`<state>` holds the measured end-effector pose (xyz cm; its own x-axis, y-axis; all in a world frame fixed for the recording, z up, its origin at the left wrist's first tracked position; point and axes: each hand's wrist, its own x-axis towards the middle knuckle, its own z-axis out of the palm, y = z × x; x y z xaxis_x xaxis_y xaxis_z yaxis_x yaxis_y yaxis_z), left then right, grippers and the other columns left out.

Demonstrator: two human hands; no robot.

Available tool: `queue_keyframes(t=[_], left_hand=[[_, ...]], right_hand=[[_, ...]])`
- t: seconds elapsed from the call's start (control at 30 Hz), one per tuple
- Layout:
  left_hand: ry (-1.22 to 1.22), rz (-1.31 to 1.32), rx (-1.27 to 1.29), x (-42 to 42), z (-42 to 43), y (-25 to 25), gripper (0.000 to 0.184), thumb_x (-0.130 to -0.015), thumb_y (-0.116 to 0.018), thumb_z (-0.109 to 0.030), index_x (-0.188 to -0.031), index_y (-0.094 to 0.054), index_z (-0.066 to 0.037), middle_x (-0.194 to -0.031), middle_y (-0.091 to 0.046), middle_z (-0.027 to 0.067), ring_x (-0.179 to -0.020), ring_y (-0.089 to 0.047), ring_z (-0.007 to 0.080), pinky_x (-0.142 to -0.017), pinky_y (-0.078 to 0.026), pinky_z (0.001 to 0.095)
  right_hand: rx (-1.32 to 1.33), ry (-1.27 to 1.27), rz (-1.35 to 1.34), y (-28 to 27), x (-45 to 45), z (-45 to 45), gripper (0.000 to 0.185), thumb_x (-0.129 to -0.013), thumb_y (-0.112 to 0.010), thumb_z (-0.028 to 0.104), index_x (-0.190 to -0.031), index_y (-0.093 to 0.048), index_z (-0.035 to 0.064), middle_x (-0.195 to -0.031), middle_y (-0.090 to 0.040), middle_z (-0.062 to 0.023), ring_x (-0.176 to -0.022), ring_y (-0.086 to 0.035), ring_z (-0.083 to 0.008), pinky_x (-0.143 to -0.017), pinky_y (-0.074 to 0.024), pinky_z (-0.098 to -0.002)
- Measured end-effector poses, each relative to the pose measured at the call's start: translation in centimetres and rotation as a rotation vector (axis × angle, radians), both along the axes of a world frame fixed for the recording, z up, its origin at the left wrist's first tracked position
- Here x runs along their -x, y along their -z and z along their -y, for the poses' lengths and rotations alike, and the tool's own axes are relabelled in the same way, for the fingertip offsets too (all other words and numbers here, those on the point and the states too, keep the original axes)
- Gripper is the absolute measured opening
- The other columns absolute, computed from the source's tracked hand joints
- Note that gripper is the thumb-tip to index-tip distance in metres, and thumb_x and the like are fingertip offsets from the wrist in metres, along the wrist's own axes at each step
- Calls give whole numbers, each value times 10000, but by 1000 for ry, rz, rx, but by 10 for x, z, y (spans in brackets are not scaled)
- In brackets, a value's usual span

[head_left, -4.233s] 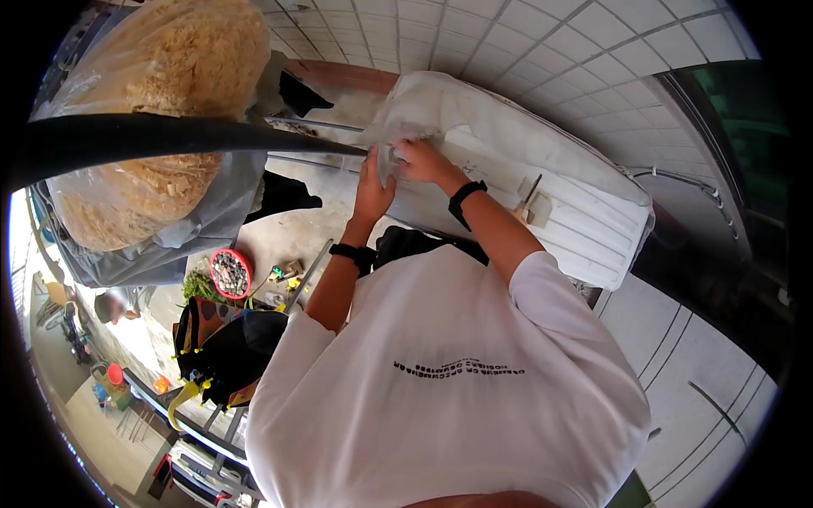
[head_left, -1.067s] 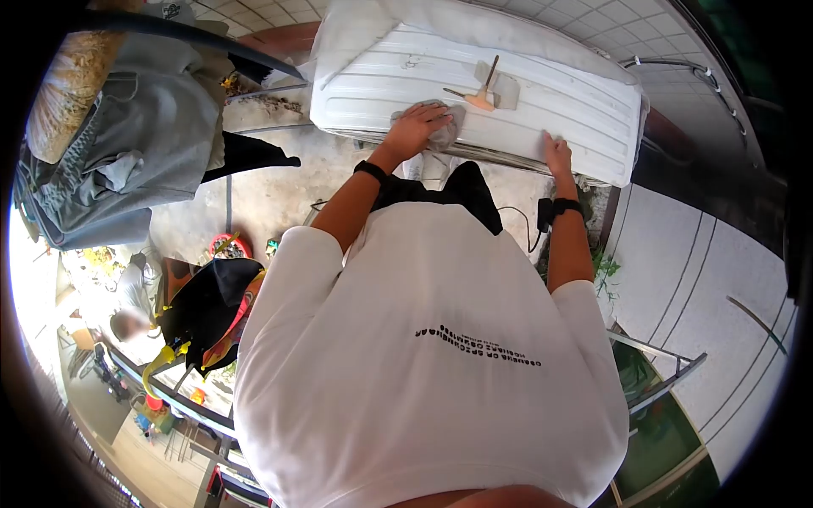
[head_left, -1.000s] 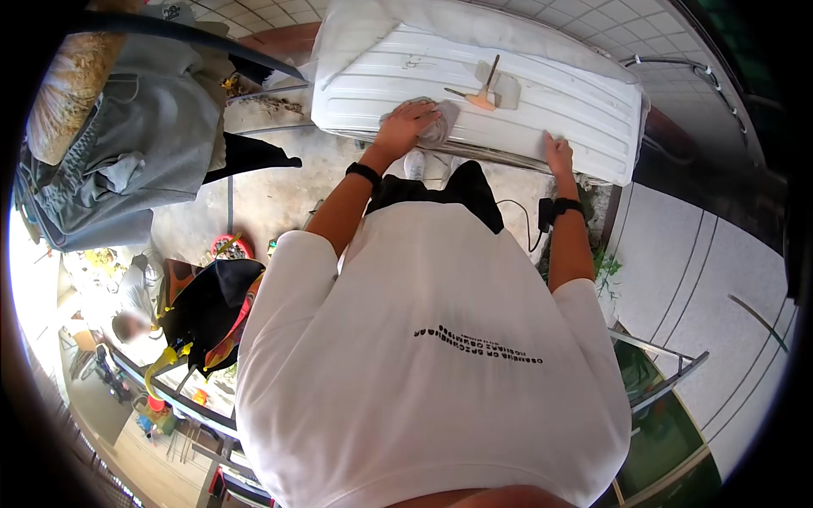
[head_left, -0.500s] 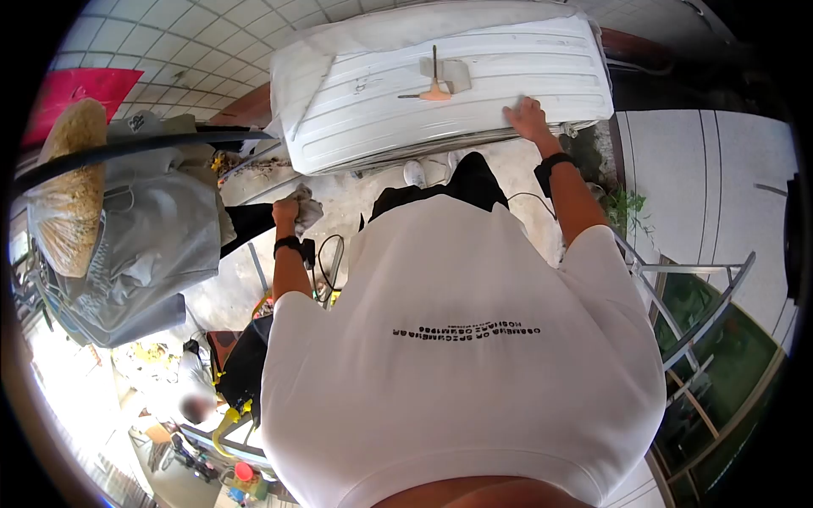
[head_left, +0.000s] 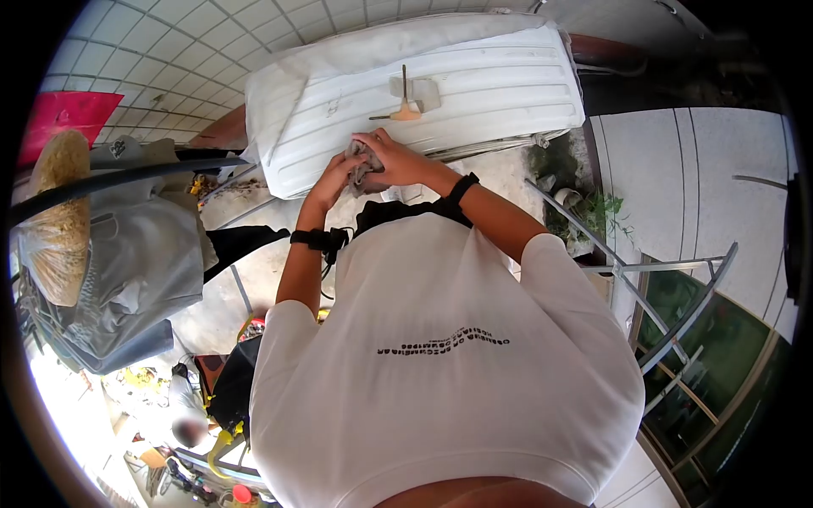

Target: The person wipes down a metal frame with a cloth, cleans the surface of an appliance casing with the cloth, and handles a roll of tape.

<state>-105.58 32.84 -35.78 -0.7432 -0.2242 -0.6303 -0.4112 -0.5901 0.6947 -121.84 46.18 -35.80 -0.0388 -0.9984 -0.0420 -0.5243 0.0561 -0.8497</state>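
Note:
A crumpled grey cloth (head_left: 366,173) is held between both hands at the near edge of a white ribbed panel (head_left: 491,76). My left hand (head_left: 333,179) grips the cloth from its left side. From the right, my right hand (head_left: 395,161) has its fingers closed on the same cloth. A tool with an orange-tan body and a dark rod (head_left: 407,110) lies on the panel beyond my hands, beside a small greyish translucent sheet (head_left: 428,95).
Grey fabric (head_left: 140,262) and a clear bag of yellowish flakes (head_left: 63,229) hang at the left. A metal frame (head_left: 669,334) stands at the right by green plants (head_left: 605,212). Another person (head_left: 185,406) is at the lower left. A tiled wall (head_left: 195,42) rises behind.
My left hand has come from the left side back to the panel's near edge with the cloth. My right hand has left the panel's right part and joined it on the cloth.

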Motion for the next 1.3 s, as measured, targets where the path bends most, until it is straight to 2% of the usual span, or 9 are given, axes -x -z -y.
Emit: queue_keyframes(t=[0.07,0.13,0.4,0.57,0.77,0.83,0.93,1.13,1.3], left_hand=[[-4,-71,75,10,-8,-4,476,-945,-624,-275,-1350,-533,-44,-1193,-633,52,-1106,-579,161,-958,-455,308],[65,-65,149,16,-16,-9,514,-974,-620,-286,-1422,-501,-65,-1306,-604,64,-1251,-514,170,-1065,-385,318],[-3,39,829,44,-29,40,245,-913,-624,-95,-1152,-639,-41,-1147,-670,160,-1058,-642,264,-864,-518,356],[-8,18,1170,70,-39,33,332,-860,-639,-63,-1190,-604,-60,-1127,-630,190,-1048,-602,353,-910,-500,427],[93,-25,1446,141,-48,12,467,-840,-669,-110,-1295,-565,-120,-1322,-538,186,-1227,-501,377,-1004,-453,474],[229,27,1452,162,-47,18,567,-828,-720,-191,-1357,-519,-154,-1439,-472,151,-1335,-434,362,-1088,-359,529],[427,93,1558,187,-52,30,697,-810,-771,-311,-1420,-463,-171,-1527,-417,99,-1436,-349,316,-1139,-242,575],[538,167,1611,207,-50,50,715,-780,-804,-279,-1404,-474,-164,-1501,-449,59,-1423,-373,275,-1140,-238,574],[536,151,1633,208,-42,48,710,-751,-815,-236,-1377,-489,-160,-1390,-523,71,-1328,-464,273,-1122,-271,562]], right_hand=[[3,23,120,-6,18,1,768,-765,-659,23,-1466,-373,154,-1296,-465,-185,-1201,-513,-374,-993,-454,-396],[114,60,43,-5,34,-8,685,-778,-620,-1,-1417,-416,137,-1258,-512,-192,-1156,-543,-382,-966,-468,-399],[168,624,-123,10,147,-102,388,-769,-504,-43,-1088,-667,106,-1013,-625,-142,-803,-615,-332,-708,-507,-368],[208,1017,-56,57,239,-168,367,-799,-538,-32,-1109,-698,81,-1027,-686,-157,-887,-675,-293,-808,-523,-344],[17,645,-434,49,206,-96,540,-841,-649,235,-1367,-555,157,-1249,-593,-114,-1102,-565,-325,-955,-441,-457],[26,470,-674,49,174,-73,672,-821,-673,268,-1451,-454,187,-1365,-522,-90,-1196,-500,-304,-1031,-357,-494],[61,312,-554,62,162,-56,659,-837,-643,225,-1461,-433,205,-1404,-507,-46,-1226,-484,-279,-1070,-301,-522],[8,329,-702,59,209,-107,532,-866,-592,185,-1386,-517,268,-1454,-484,38,-1254,-476,-268,-1048,-308,-580],[-161,479,-832,59,302,-178,477,-865,-581,236,-1334,-569,323,-1439,-491,77,-1236,-490,-254,-885,-448,-594]])
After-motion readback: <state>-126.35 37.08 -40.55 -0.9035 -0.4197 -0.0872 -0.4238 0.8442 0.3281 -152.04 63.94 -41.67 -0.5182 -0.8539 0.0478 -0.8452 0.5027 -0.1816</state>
